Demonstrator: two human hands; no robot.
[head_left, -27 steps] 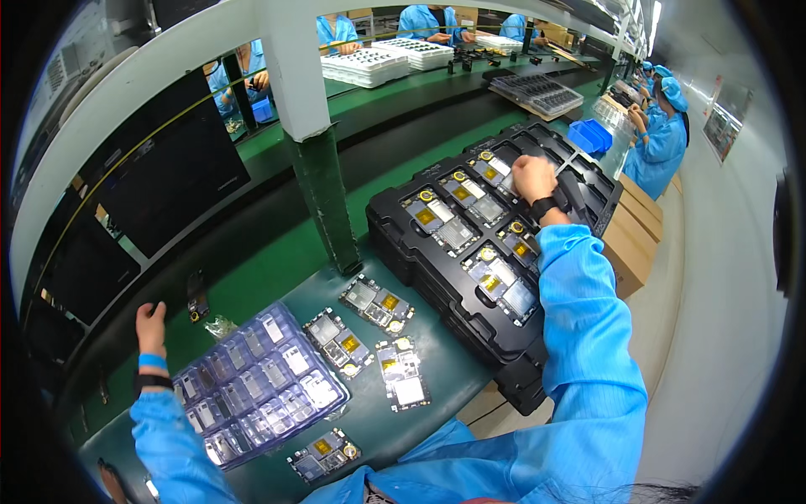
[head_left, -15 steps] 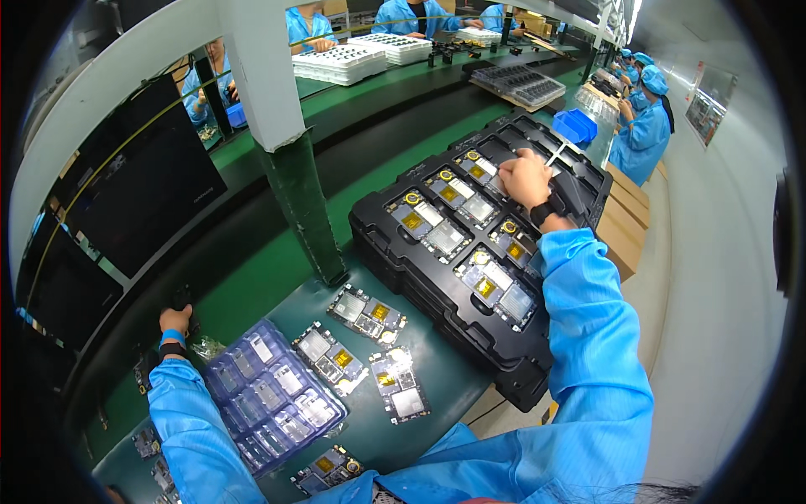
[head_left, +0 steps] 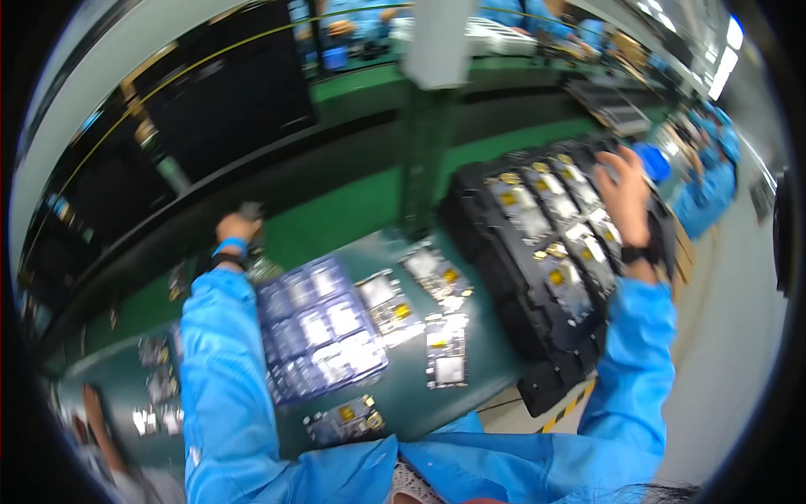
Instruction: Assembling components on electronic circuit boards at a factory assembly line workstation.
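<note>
Faces square white-green post [head_left: 430,67] between open right hand [head_left: 623,195] and left hand [head_left: 238,228] (can't tell grip) | beside right, has oblong dark circuit boards [head_left: 527,220], lengthwise away-left

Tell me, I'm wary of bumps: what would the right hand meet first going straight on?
Probably the black tray, at its far rim; if the right hand sits higher, perhaps the grey tray; depth is unclear.
</note>
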